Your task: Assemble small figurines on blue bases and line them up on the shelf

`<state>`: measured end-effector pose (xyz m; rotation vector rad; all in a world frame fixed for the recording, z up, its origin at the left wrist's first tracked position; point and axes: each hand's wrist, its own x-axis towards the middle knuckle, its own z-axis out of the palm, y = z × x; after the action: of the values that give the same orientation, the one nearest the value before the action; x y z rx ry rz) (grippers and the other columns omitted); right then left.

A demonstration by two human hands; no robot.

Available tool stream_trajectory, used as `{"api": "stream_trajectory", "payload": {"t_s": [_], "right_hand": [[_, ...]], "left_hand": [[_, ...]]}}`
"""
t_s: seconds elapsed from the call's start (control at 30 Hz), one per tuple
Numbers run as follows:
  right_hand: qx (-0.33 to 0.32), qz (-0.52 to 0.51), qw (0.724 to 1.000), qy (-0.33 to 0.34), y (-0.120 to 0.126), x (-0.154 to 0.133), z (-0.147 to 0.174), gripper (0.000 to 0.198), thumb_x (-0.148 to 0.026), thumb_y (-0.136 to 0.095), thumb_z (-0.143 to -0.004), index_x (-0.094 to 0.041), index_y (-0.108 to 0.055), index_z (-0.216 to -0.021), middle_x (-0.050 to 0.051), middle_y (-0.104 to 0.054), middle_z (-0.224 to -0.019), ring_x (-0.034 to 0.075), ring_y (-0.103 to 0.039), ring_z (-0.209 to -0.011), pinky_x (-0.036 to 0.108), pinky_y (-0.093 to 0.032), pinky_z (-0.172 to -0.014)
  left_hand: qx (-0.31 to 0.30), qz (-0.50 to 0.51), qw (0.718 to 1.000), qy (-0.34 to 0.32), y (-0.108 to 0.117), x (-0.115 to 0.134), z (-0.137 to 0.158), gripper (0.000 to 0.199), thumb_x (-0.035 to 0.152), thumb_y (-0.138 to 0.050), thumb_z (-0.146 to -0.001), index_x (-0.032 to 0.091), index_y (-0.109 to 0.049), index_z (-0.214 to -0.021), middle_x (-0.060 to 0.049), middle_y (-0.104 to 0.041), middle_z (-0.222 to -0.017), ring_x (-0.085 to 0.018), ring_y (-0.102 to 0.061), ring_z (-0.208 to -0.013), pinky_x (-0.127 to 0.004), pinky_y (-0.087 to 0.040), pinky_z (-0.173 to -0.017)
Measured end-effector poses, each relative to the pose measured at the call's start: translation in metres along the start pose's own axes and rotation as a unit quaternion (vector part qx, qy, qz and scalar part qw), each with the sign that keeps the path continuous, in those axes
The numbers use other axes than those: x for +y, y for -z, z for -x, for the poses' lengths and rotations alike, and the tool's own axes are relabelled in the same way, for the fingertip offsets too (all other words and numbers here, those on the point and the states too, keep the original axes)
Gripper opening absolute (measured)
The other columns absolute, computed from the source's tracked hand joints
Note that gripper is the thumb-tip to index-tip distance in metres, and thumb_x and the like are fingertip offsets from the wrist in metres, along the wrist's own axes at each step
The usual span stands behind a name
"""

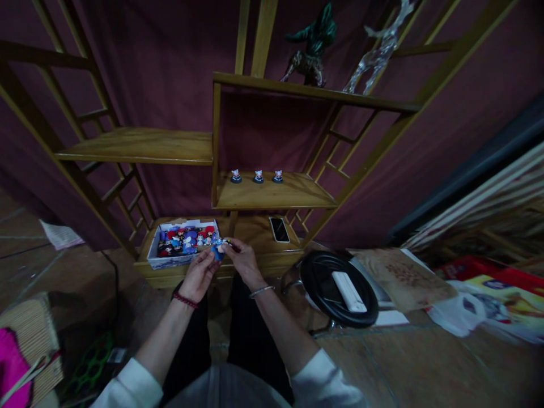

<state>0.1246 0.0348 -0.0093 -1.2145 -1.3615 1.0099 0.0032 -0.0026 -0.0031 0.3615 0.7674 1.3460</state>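
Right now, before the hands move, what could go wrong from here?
1. The small blue-and-white figurine sits in the fingertip grip of the left hand and right hand, so it might slip and drop.
2. The open white patterned box, crowded with red, blue and white figurines, is close by the left hand; a stray knock could jostle it.
3. Three small pale figurines on dark bases stand on the yellowish wooden shelf; a bump could topple them.
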Motion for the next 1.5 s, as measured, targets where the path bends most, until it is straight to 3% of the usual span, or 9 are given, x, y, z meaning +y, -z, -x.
{"api": "stream_trajectory", "payload": {"t_s": [0.4, 1.5], "right_hand": [[0.001, 0.013, 1.000, -0.002, 0.001, -0.007, 0.014, 0.026, -0.035, -0.060, -0.067, -0.022, -0.065, -0.090, 0.000, -0.067, -0.084, 0.015, -0.060, -0.075, 0.027, -0.048, -0.070], [-0.013, 0.013, 1.000, -0.018, -0.007, 0.001, 0.010, 0.027, -0.036, -0.056, -0.071, -0.023, -0.063, -0.093, -0.001, -0.066, -0.081, 0.014, -0.059, -0.073, 0.025, -0.048, -0.066]], "left_hand": [[0.012, 0.014, 1.000, 0.015, 0.001, -0.003, 0.008, 0.009, 0.010, -0.065, -0.065, 0.013, -0.060, -0.072, -0.001, -0.063, -0.074, -0.009, -0.058, -0.065, -0.022, -0.047, -0.063], [0.016, -0.013, 0.999, 0.025, 0.002, 0.003, 0.003, 0.012, 0.010, -0.062, -0.066, 0.014, -0.061, -0.078, -0.001, -0.064, -0.078, -0.010, -0.059, -0.068, -0.021, -0.047, -0.062]]}}
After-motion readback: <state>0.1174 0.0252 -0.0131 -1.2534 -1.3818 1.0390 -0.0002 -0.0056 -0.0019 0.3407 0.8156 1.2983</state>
